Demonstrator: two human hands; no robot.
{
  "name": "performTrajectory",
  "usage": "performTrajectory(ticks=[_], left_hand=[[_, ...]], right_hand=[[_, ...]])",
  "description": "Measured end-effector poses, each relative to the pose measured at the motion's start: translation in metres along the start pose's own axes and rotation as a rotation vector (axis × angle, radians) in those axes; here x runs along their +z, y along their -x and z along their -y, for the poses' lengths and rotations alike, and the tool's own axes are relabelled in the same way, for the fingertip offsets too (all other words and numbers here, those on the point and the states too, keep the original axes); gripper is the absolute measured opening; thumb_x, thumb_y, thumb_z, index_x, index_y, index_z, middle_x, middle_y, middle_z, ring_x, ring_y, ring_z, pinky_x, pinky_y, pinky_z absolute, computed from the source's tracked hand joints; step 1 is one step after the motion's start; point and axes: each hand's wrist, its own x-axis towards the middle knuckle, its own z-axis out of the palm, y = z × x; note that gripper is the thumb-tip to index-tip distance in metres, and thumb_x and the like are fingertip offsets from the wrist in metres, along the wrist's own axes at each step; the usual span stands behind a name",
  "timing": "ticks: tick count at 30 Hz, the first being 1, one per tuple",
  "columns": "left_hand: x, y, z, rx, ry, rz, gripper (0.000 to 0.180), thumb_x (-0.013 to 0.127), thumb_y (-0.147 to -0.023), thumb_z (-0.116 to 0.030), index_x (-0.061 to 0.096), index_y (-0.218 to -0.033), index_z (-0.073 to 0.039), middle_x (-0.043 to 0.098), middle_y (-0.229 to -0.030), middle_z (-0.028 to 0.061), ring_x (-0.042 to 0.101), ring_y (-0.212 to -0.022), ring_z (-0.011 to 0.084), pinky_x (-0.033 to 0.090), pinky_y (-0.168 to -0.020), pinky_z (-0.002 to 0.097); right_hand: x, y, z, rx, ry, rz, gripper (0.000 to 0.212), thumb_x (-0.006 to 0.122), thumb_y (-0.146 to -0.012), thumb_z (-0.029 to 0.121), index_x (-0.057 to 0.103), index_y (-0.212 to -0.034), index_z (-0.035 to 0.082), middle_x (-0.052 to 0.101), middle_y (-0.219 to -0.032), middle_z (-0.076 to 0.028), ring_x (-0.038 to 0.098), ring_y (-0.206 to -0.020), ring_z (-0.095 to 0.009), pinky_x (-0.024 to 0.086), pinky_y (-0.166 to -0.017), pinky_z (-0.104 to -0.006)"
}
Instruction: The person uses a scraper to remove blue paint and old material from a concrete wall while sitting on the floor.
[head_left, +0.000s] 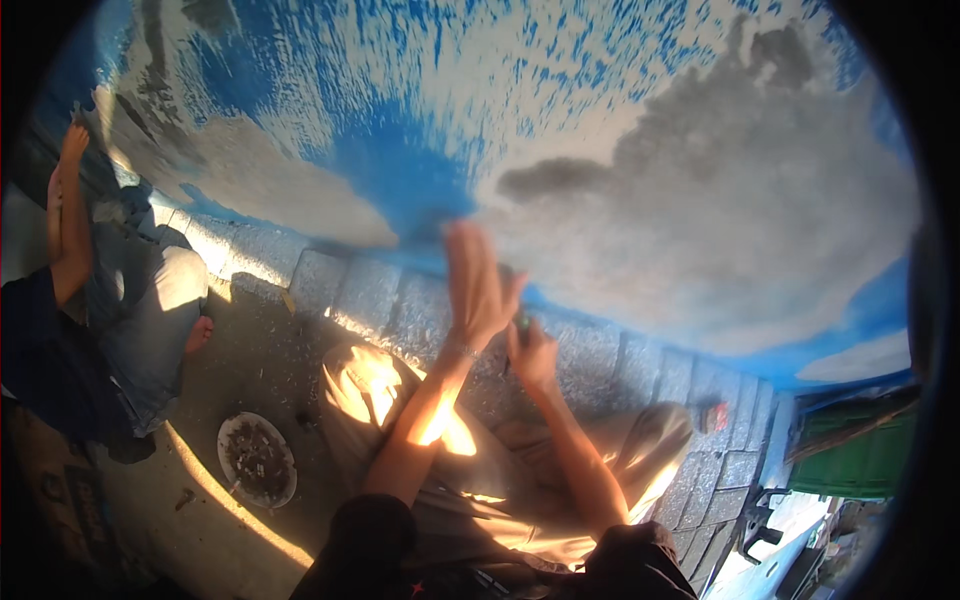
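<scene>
A large surface painted in blue, white and grey (700, 220) rises in front of me. My left hand (476, 290) is raised against its lower part, fingers stretched out and blurred at the tips; whether they touch the paint I cannot tell. Just right of it and lower, my right hand (535, 357) is closed round a slim dark thing with a green end (522, 322). Most of that thing is hidden by the fingers, so its kind is unclear. My bent legs in tan trousers (640, 445) lie beneath both forearms.
Another person (120, 300) sits at the left, one hand raised to the painted surface. A round pale dish with dark bits (258, 460) stands on the ground. Grey paving blocks (585, 365) run along the surface's foot. A small red object (714, 417) lies at right.
</scene>
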Motion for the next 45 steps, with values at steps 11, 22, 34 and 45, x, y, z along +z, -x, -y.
performTrajectory(ticks=[11,22,34,45], left_hand=[[0.002,-0.009,0.030,-0.762,0.299,-0.134,0.088,0.019,-0.092,-0.061,-0.010,-0.142,0.005,-0.020,-0.147,0.0269,-0.014,-0.139,0.0384,-0.005,-0.112,0.0491],[0.003,0.000,0.040,-0.969,0.421,-0.248,0.073,0.052,-0.090,-0.041,0.023,-0.141,0.004,0.013,-0.148,0.0263,0.012,-0.139,0.0378,0.009,-0.113,0.0470],[-0.075,-0.002,-0.043,-0.215,0.838,1.081,0.043,0.065,-0.084,-0.028,0.054,-0.117,-0.003,0.063,-0.103,0.0132,0.064,-0.090,0.0273,0.052,-0.081,0.0388],[-0.141,-0.003,-0.049,0.252,0.012,0.703,0.045,0.065,-0.083,-0.031,0.057,-0.116,-0.001,0.065,-0.100,0.0185,0.063,-0.088,0.0370,0.051,-0.078,0.0404]], right_hand=[[-0.074,0.037,0.017,0.101,-0.018,-0.088,0.029,0.067,-0.085,0.016,0.050,-0.068,0.000,0.053,-0.052,-0.016,0.058,-0.045,-0.029,0.039,-0.042,-0.0343],[-0.060,0.065,0.004,0.078,0.018,-0.079,0.021,0.065,-0.085,0.017,0.055,-0.076,0.001,0.055,-0.058,-0.016,0.056,-0.048,-0.027,0.043,-0.049,-0.0341],[-0.070,0.050,-0.002,0.269,-0.211,-0.431,0.025,0.054,-0.094,0.020,0.057,-0.085,-0.003,0.052,-0.059,-0.004,0.047,-0.049,-0.010,0.037,-0.045,-0.0268],[-0.086,0.036,0.011,0.166,-0.247,-0.636,0.029,0.056,-0.094,0.021,0.057,-0.083,-0.005,0.054,-0.062,-0.007,0.048,-0.053,-0.015,0.039,-0.050,-0.0287]])
